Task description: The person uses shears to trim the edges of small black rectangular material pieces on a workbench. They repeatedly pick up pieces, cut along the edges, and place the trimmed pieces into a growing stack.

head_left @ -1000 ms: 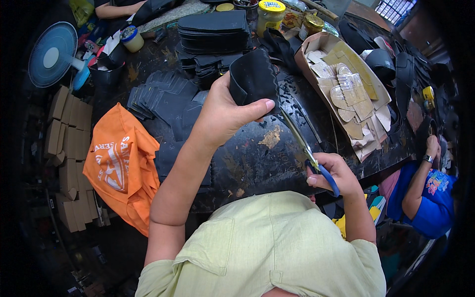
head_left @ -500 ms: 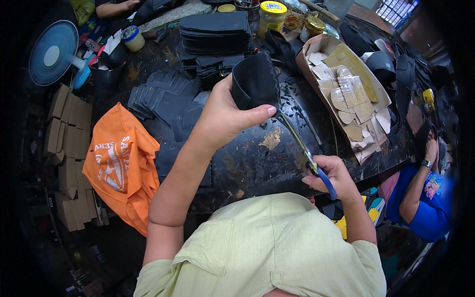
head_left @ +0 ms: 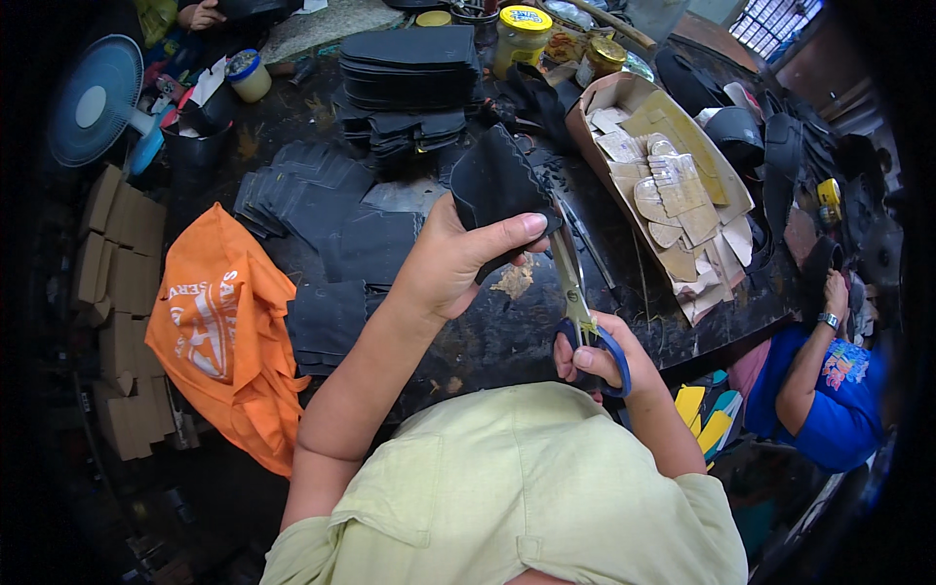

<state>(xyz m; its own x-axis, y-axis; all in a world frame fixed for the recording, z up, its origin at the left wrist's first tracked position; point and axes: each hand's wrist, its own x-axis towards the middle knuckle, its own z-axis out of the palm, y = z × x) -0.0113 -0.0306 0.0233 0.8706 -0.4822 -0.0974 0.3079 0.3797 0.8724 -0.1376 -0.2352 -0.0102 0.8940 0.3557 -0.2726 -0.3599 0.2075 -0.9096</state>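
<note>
My left hand (head_left: 468,252) is closed on a black leather piece (head_left: 495,180), thumb on top, holding it up over the dark worktable (head_left: 458,356). The piece has a scalloped edge along its right side and curls over. In my right hand (head_left: 609,353) is a pair of scissors (head_left: 575,297) with blue handles, my thumb and fingers at the loops. Its blades point up and away from me, their tips beside the right edge of the leather near my left thumb. Whether the blades touch the leather I cannot tell.
Stacked black pieces (head_left: 409,73) stand at the back, with more flat ones (head_left: 312,195) spread at left. A cardboard box (head_left: 597,146) of templates lies at right. An orange bag (head_left: 219,331) hangs by the left edge. A fan (head_left: 93,102) stands far left; a person in blue (head_left: 834,390) works at right.
The scissors have turned more upright and moved left with my right hand, which now shows its fingers in the loops. My left hand has tilted the leather piece and lowered it slightly.
</note>
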